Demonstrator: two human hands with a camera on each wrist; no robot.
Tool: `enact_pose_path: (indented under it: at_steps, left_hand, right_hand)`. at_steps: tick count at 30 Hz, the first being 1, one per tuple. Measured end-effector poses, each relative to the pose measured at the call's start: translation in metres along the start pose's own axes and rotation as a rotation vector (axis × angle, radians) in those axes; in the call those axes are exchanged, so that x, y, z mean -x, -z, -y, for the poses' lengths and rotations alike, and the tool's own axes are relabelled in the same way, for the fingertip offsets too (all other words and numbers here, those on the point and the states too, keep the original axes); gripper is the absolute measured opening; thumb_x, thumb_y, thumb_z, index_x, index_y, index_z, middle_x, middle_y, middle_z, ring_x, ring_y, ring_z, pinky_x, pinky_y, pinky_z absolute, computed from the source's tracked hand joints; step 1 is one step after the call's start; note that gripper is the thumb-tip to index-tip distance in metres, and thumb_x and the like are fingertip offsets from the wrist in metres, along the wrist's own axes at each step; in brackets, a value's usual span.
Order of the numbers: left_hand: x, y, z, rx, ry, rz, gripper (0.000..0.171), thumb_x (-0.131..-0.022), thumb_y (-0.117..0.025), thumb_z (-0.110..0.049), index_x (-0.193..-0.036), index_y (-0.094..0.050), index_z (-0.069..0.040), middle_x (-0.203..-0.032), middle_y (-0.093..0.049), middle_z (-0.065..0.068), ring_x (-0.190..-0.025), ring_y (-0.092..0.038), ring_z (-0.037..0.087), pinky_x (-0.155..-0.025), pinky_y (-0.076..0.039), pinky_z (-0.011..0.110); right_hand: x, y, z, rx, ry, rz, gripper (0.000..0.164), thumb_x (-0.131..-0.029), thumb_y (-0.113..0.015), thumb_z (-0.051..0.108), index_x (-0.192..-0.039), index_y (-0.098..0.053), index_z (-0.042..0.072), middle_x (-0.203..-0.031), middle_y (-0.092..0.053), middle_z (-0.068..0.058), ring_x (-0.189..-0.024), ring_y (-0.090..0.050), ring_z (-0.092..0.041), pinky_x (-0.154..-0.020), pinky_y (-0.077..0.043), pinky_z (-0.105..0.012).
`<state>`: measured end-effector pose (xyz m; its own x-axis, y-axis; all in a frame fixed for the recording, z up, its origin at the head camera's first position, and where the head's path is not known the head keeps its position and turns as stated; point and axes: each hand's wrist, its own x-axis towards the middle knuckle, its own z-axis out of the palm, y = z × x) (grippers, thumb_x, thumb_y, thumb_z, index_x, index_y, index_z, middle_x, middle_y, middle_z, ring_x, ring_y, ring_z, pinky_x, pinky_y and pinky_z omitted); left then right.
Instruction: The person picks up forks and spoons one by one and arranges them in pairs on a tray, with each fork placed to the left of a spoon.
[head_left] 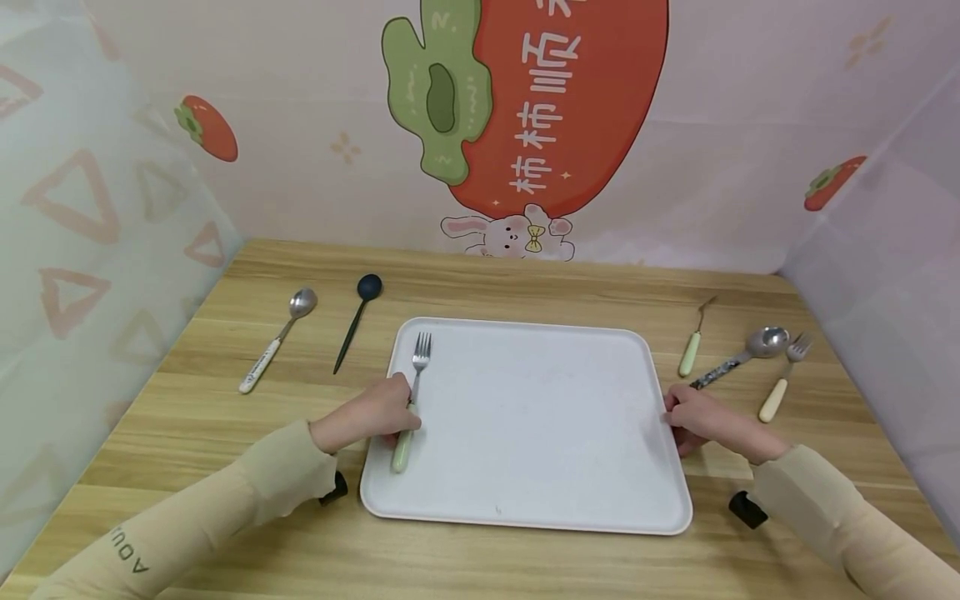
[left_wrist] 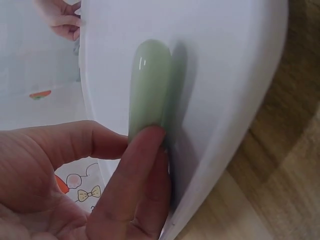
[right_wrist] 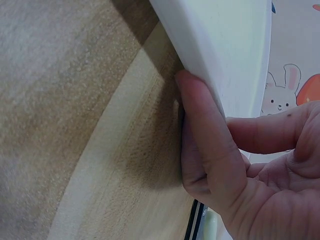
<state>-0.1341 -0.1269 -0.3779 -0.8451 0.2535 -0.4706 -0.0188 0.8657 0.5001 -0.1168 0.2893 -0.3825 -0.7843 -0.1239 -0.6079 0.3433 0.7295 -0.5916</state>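
Observation:
A white rectangular tray (head_left: 540,425) lies on the wooden table in front of me. My left hand (head_left: 382,408) pinches a fork (head_left: 402,450) between thumb and fingers at the tray's left side. The fork's green handle (left_wrist: 150,85) points toward me over the tray, and its metal tines point away. My right hand (head_left: 693,421) grips the tray's right rim, with the thumb on the inner side and the fingers (right_wrist: 205,120) curled against the outside of the edge.
Left of the tray lie a white-handled spoon (head_left: 258,367) and a black spoon (head_left: 369,287). On the right are a thin green-handled utensil (head_left: 690,354), a spoon with a patterned handle (head_left: 768,342) and a cream-handled fork (head_left: 774,400). Patterned cloth walls (head_left: 300,167) border the table.

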Motion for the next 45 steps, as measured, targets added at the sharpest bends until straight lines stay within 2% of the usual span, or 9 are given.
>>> enact_pose_path:
  at_steps: [14,21,25,29,31,33,37,40,45]
  left_hand:
    - [0.000,0.002,-0.001,-0.035,0.026,0.006,0.027,-0.077,-0.063,-0.007,-0.091,-0.044,0.006,-0.067,-0.053,0.011,-0.045,-0.056,0.013,-0.042,-0.047,0.020]
    - [0.000,0.015,-0.004,0.021,0.047,0.002,0.035,-0.081,-0.062,-0.007,-0.107,-0.045,0.009,-0.071,-0.055,0.012,-0.051,-0.057,0.015,-0.048,-0.050,0.023]
    - [-0.001,0.023,-0.004,0.041,0.041,0.008,0.032,-0.082,-0.062,-0.008,-0.106,-0.047,0.007,-0.074,-0.054,0.012,-0.056,-0.055,0.016,-0.050,-0.051,0.024]
    - [-0.001,0.034,-0.004,-0.013,-0.013,0.009,0.026,-0.083,-0.061,-0.011,-0.101,-0.051,0.004,-0.074,-0.055,0.011,-0.058,-0.054,0.016,-0.050,-0.050,0.024]
    - [-0.001,0.041,-0.002,-0.058,-0.063,0.000,0.025,-0.083,-0.060,-0.013,-0.100,-0.053,0.004,-0.075,-0.057,0.009,-0.060,-0.055,0.016,-0.052,-0.050,0.025]
    - [-0.003,0.048,0.000,-0.112,-0.118,-0.024,0.024,-0.083,-0.060,-0.015,-0.098,-0.055,0.004,-0.077,-0.058,0.008,-0.062,-0.054,0.016,-0.054,-0.048,0.025]
    - [-0.008,0.057,0.007,-0.147,-0.212,-0.087,0.021,-0.083,-0.061,-0.015,-0.093,-0.058,0.003,-0.080,-0.059,0.009,-0.068,-0.053,0.018,-0.059,-0.046,0.027]
    - [-0.011,0.062,0.012,-0.145,-0.240,-0.120,0.019,-0.084,-0.061,-0.014,-0.092,-0.058,0.002,-0.082,-0.060,0.009,-0.072,-0.053,0.019,-0.063,-0.046,0.029]
    - [-0.017,0.069,0.019,-0.143,-0.245,-0.166,0.019,-0.084,-0.060,-0.014,-0.095,-0.058,0.001,-0.085,-0.060,0.010,-0.077,-0.055,0.021,-0.068,-0.048,0.033]
  right_hand:
    - [0.000,-0.001,-0.001,0.008,0.002,-0.022,0.006,-0.089,-0.043,0.000,-0.090,-0.040,-0.005,-0.076,-0.052,-0.014,-0.061,-0.057,-0.017,-0.051,-0.054,-0.030]
    - [0.000,-0.002,0.000,0.006,-0.004,-0.025,0.005,-0.088,-0.043,-0.001,-0.090,-0.040,-0.005,-0.075,-0.053,-0.014,-0.059,-0.057,-0.017,-0.051,-0.054,-0.029]
    - [-0.001,-0.002,-0.001,0.010,-0.007,-0.025,0.005,-0.088,-0.043,-0.001,-0.091,-0.040,-0.005,-0.075,-0.053,-0.014,-0.059,-0.057,-0.017,-0.051,-0.054,-0.029]
    - [-0.002,-0.002,-0.002,0.008,-0.009,-0.024,0.005,-0.088,-0.043,-0.002,-0.090,-0.040,-0.005,-0.075,-0.052,-0.014,-0.059,-0.056,-0.017,-0.051,-0.054,-0.029]
    - [-0.001,-0.002,-0.001,0.006,-0.008,-0.024,0.005,-0.088,-0.043,-0.002,-0.090,-0.040,-0.005,-0.075,-0.052,-0.014,-0.059,-0.056,-0.017,-0.051,-0.054,-0.029]
    - [-0.001,-0.002,-0.001,0.007,-0.005,-0.025,0.005,-0.088,-0.043,-0.001,-0.090,-0.040,-0.005,-0.075,-0.052,-0.014,-0.060,-0.056,-0.016,-0.051,-0.054,-0.029]
    - [0.000,-0.001,-0.002,0.006,0.007,-0.023,0.006,-0.088,-0.043,-0.001,-0.091,-0.040,-0.005,-0.077,-0.052,-0.015,-0.061,-0.057,-0.017,-0.052,-0.054,-0.030]
    - [0.000,-0.001,-0.002,0.008,0.006,-0.020,0.006,-0.088,-0.043,-0.001,-0.092,-0.040,-0.006,-0.078,-0.052,-0.015,-0.061,-0.057,-0.017,-0.052,-0.054,-0.030]
    - [-0.001,-0.001,-0.001,0.021,-0.016,-0.024,0.007,-0.089,-0.043,0.000,-0.093,-0.041,-0.005,-0.078,-0.052,-0.014,-0.062,-0.057,-0.017,-0.052,-0.054,-0.029]
